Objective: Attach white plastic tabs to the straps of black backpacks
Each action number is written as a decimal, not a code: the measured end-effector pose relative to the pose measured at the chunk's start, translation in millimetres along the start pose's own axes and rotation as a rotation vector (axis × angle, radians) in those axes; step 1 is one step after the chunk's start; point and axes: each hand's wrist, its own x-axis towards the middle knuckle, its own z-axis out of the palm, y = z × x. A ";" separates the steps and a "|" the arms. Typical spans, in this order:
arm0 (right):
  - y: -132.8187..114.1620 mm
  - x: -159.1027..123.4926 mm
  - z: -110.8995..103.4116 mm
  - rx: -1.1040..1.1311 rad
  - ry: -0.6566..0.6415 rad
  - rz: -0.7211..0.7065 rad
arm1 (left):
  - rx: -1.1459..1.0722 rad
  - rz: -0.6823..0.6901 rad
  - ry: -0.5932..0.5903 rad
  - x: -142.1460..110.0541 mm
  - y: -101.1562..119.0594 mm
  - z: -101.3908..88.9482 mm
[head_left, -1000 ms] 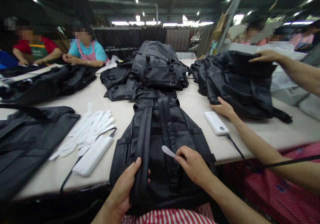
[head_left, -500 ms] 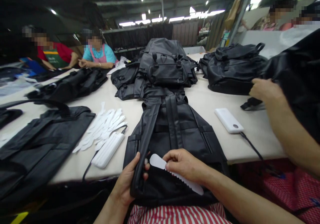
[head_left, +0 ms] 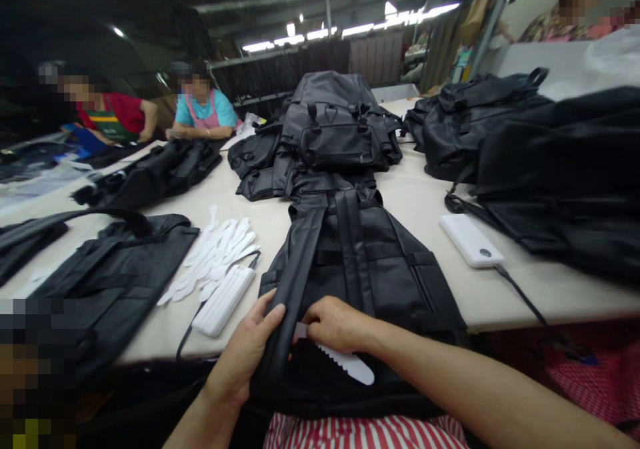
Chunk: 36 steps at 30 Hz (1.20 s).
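White and scalloped along one edge, a thin strip (head_left: 356,367) is held over the lower part of the black backpack (head_left: 387,235), its far end set at the edge of a shoulder strap (head_left: 303,255); whether it is tucked in there cannot be told. The strip is pinched near that end by the right hand (head_left: 334,323), and the strap is grasped by the left hand (head_left: 256,335), thumb uppermost. The strip is probably best guided flat and unbent, with the strap kept steady. The right forearm (head_left: 440,362) is slanted over the backpack's lower right part; the left forearm (head_left: 213,392) is angled up beside its lower left. Spare strips (head_left: 217,255) are piled on the worktop (head_left: 425,235), left of the backpack.
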 end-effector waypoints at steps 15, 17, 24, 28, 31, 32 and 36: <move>6.0 43.8 14.5 0.768 -0.118 -0.006 | 0.040 0.047 0.140 -0.1 3.2 -5.5; 4.0 45.4 10.0 0.672 -0.137 -0.075 | 0.010 0.020 0.131 1.9 0.2 -8.2; 6.5 49.3 18.1 0.644 -0.033 0.039 | -0.064 0.032 0.074 4.6 -6.4 -5.0; 11.6 54.0 21.4 0.798 -0.066 0.061 | -0.102 0.012 0.040 7.7 -11.5 -8.6; 9.6 49.8 18.4 0.774 -0.100 0.062 | -0.140 0.025 0.026 9.3 -12.6 -12.3; 8.2 46.5 16.7 0.757 -0.135 0.055 | -0.151 0.029 0.022 9.6 -12.6 -13.0; 2.2 35.4 11.2 0.663 -0.172 0.058 | -0.156 0.044 -0.013 10.3 -12.8 -13.1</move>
